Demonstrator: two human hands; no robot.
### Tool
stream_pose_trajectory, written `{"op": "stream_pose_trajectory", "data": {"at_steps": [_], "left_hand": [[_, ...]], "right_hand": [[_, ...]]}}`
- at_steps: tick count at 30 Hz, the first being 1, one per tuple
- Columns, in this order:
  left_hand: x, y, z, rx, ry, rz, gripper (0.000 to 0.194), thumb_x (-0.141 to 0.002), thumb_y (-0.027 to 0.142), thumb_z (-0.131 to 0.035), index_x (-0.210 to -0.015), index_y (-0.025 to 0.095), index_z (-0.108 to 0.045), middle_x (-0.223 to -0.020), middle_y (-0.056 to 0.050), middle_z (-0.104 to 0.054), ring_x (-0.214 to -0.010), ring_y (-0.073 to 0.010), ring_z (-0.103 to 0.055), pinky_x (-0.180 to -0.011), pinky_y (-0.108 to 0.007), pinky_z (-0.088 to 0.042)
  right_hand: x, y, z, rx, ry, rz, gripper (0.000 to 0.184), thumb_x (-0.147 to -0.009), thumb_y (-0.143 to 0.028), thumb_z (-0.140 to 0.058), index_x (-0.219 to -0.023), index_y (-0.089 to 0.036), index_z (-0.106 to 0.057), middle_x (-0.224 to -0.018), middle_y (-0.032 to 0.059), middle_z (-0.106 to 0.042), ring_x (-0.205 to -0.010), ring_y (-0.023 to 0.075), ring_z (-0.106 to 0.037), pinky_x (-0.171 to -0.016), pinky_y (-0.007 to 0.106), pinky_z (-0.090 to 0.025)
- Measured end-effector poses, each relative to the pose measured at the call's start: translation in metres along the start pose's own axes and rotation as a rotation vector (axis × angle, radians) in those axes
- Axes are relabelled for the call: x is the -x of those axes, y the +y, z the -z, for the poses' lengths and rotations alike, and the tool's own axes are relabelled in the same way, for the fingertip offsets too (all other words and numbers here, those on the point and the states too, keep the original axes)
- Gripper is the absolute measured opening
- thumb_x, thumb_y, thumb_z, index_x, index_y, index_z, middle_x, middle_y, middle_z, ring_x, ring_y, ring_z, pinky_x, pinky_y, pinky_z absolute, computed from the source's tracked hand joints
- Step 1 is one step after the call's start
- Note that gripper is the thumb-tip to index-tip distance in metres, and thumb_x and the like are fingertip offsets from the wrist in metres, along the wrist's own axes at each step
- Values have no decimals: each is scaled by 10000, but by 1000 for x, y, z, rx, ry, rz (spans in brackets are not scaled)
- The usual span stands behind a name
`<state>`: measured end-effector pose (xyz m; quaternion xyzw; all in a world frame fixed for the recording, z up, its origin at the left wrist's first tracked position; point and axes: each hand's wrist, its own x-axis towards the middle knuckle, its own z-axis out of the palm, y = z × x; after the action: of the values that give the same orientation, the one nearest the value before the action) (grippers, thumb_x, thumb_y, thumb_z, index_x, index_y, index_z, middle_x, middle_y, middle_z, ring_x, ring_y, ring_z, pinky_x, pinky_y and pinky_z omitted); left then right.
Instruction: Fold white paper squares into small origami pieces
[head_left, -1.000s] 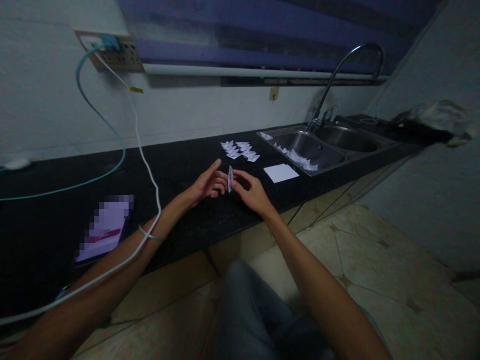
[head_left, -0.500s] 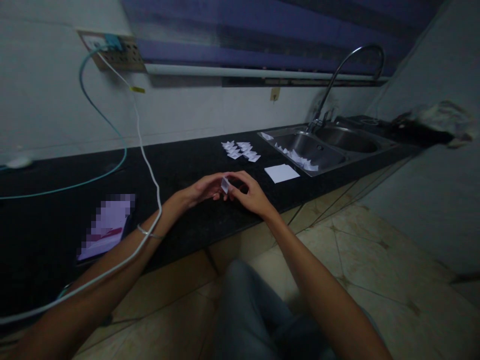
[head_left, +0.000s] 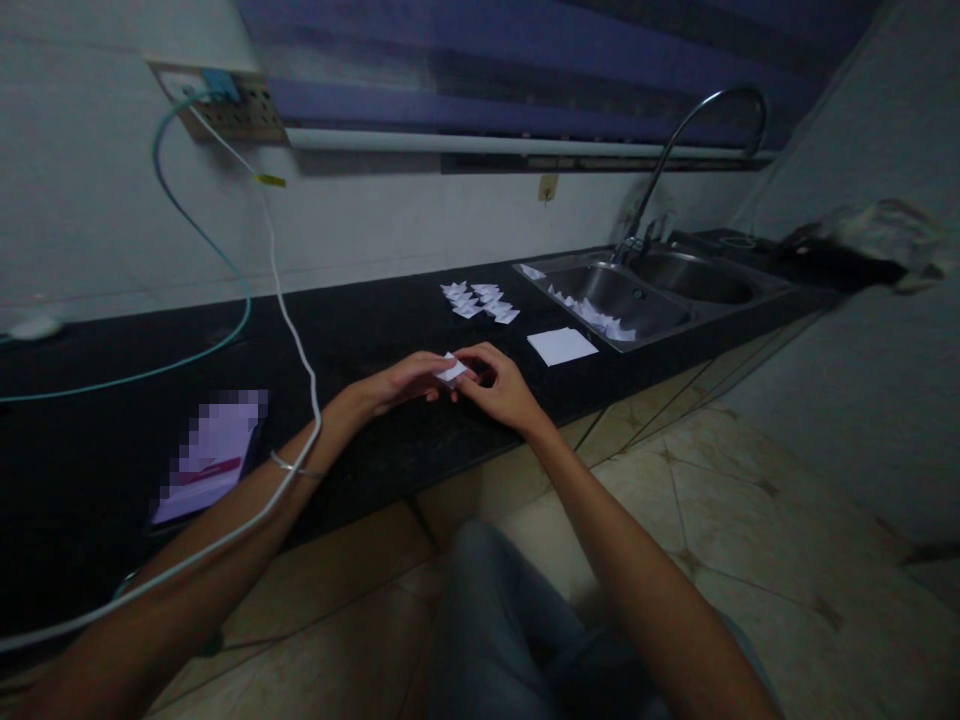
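Note:
A small folded piece of white paper point(head_left: 453, 370) is held between both hands above the front part of the black counter. My left hand point(head_left: 409, 380) grips its left side, with the thumb on top. My right hand point(head_left: 499, 385) pinches the right side between thumb and fingers. Beyond the hands, several folded white paper pieces point(head_left: 480, 300) lie in two rows. To the right of my right hand is a stack of flat white paper sheets point(head_left: 562, 346). More folded paper pieces point(head_left: 592, 316) line the near left side of the sink.
A double steel sink point(head_left: 697, 318) with a tall curved faucet point(head_left: 660, 170) is set in the black counter point(head_left: 360, 320). A phone point(head_left: 210, 460) lies at the left. One white cable point(head_left: 289, 320) hangs from the wall socket point(head_left: 247, 108) across my left forearm.
My left hand has moved in from beside the folded paper and now grips it too. The paper has turned from upright, edge toward me, to lying flatter. The other papers have not moved.

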<state>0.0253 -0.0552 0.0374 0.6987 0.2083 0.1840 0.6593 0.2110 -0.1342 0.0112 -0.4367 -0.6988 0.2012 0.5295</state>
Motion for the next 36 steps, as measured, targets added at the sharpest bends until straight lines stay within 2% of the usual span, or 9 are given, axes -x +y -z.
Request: {"op": "stream_pose_trajectory", "data": {"at_steps": [3, 5, 10, 12, 16, 21, 26, 31, 36], "left_hand": [[0, 3, -3, -74, 6, -21, 415, -886, 517, -646, -876, 118, -760, -824, -100, -725, -663, -121, -619, -527, -188, -405], [-1, 5, -5, -92, 15, -20, 476, -867, 573, -662, -859, 105, -749, -787, -102, -720, -625, -115, -606, -494, -181, -385], [-4, 6, -12, -107, 2, -11, 578, -816, 656, -685, -863, 83, -736, -769, -138, -736, -566, -112, -603, -451, -180, -353], [-4, 6, -14, -128, -27, -17, 588, -835, 656, -664, -888, 76, -743, -796, -156, -749, -573, -112, -611, -460, -179, -364], [-5, 4, -13, -157, -54, -39, 544, -871, 610, -651, -835, 78, -759, -766, -145, -753, -547, -98, -587, -471, -179, -386], [-6, -3, -8, -88, -48, 2, 508, -902, 567, -621, -918, 80, -762, -910, -194, -772, -672, -158, -682, -483, -195, -439], [-9, -8, -8, -131, -4, -59, 558, -915, 615, -567, -877, 87, -746, -860, -172, -765, -616, -144, -665, -433, -177, -426], [-8, -3, -13, -103, 54, -50, 532, -900, 609, -585, -778, 105, -703, -719, -111, -725, -508, -115, -593, -382, -178, -388], [-7, -3, -19, -262, 149, -51, 679, -948, 691, -416, -699, 121, -687, -622, -76, -680, -404, -86, -496, -375, -194, -358]], "right_hand": [[-1, 5, 0, 13, 53, -35, 179, -873, -279, -667, -1023, -195, -715, -938, 42, -656, -832, 162, -615, -691, 284, -470], [-2, 8, 1, -8, 74, -50, 174, -860, -273, -673, -1000, -182, -723, -923, 46, -663, -816, 166, -622, -686, 290, -473], [-4, 9, 4, -83, 65, -80, 157, -868, -245, -624, -933, -166, -742, -941, 62, -713, -902, 186, -655, -848, 349, -493], [-4, 10, 4, -123, 60, -121, 157, -867, -270, -631, -909, -165, -741, -924, 58, -726, -889, 184, -660, -861, 351, -496], [-5, 14, 2, -184, 36, -169, 181, -841, -349, -684, -863, -174, -720, -844, 37, -725, -794, 179, -657, -788, 335, -508], [-5, 16, 2, -205, 38, -195, 207, -843, -387, -675, -797, -186, -686, -742, 13, -683, -688, 158, -613, -700, 311, -497], [-6, 16, 1, -211, 34, -199, 213, -854, -396, -657, -792, -192, -665, -748, 12, -675, -680, 150, -608, -686, 300, -503], [-6, 17, 0, -239, 57, -199, 206, -832, -395, -695, -806, -193, -664, -781, 16, -678, -738, 154, -636, -726, 300, -514], [-5, 14, -1, -293, 10, -201, 279, -816, -465, -721, -801, -197, -641, -740, 13, -673, -687, 162, -651, -704, 314, -530]]}}
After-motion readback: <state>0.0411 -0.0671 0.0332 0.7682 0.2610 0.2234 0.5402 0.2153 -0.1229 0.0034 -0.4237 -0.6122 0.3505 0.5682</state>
